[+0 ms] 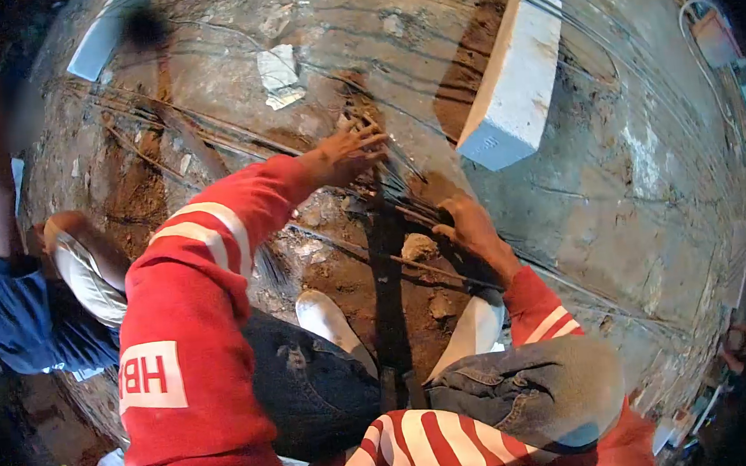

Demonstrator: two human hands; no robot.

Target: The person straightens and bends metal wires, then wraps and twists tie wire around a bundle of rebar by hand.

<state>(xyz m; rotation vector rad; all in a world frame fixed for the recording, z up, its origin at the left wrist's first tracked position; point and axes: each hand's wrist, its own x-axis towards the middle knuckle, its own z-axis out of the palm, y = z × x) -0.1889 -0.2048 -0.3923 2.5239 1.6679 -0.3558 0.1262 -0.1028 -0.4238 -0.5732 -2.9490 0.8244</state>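
Thin dark metal rods (pixel 420 269) lie across the ground between my feet and beyond. My left hand (pixel 351 153) is over the rods near the middle, its fingers spread and pointing right. To the right and a little nearer, my right hand (pixel 471 232) rests at the rods with its fingers bent round them; the fingertips are partly in shadow. A bunch of short dark rods or wires (pixel 397 185) lies between the two hands.
A long white block (pixel 514 73) stands at the upper right. Another white block (pixel 97 46) and a broken pale piece (pixel 279 76) lie further off. A person in dark blue clothing (pixel 19 305) sits at the left. Stones (pixel 420 247) lie near my feet.
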